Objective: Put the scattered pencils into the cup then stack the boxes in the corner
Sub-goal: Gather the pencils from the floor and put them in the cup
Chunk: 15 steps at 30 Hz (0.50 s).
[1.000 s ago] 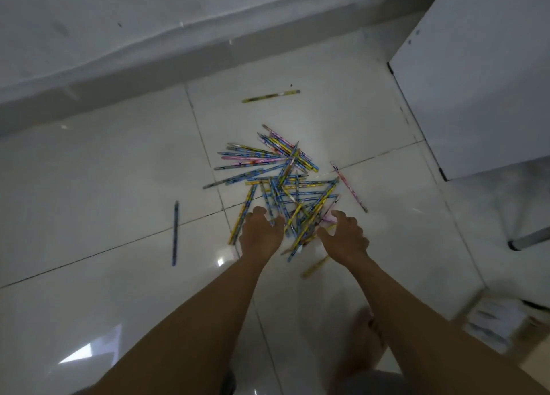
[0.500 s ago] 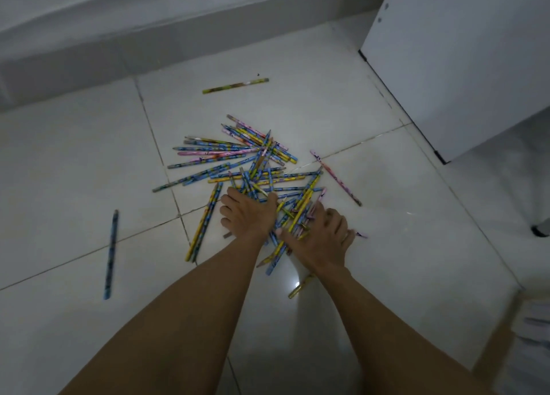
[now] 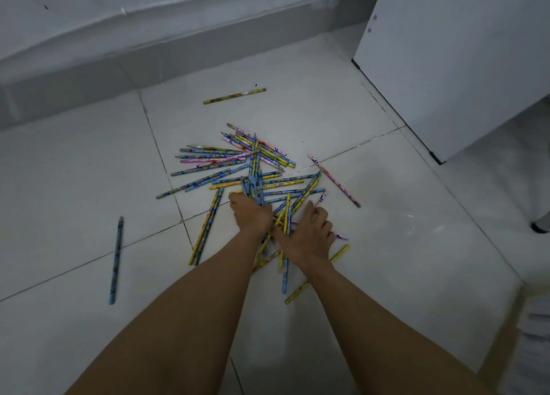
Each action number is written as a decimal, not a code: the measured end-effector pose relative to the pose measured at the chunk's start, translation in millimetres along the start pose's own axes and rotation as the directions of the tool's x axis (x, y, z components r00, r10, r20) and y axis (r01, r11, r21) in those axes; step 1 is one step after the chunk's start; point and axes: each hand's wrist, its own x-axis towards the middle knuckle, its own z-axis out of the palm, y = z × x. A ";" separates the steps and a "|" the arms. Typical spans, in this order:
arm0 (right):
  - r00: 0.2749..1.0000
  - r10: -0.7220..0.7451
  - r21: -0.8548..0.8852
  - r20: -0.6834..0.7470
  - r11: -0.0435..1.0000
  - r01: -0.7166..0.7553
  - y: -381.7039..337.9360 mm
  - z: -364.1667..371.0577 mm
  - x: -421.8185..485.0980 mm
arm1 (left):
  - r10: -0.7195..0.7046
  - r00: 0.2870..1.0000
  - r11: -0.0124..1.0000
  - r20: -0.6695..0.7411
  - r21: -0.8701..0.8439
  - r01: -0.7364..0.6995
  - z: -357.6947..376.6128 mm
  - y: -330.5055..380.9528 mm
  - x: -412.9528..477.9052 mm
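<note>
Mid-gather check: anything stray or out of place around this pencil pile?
Two strays lie clear of the pile: a blue pencil alone on the tiles to its left, and a green pencil nearer the wall. A pink pencil slants off its right edge.

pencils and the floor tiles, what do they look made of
The pencils look like wood under a glossy printed wrap: bright patterns, pointed sharpened tips, though the core is a guess. The floor looks like glazed ceramic tile: white squares, dark grout lines, shiny reflections.
</note>
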 end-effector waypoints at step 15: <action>0.999 0.000 0.067 0.037 0.998 -0.003 -1.7 4.0 -1.3 | 0.179 0.983 0.950 0.040 0.253 -0.183 -4.6 -3.3 12.2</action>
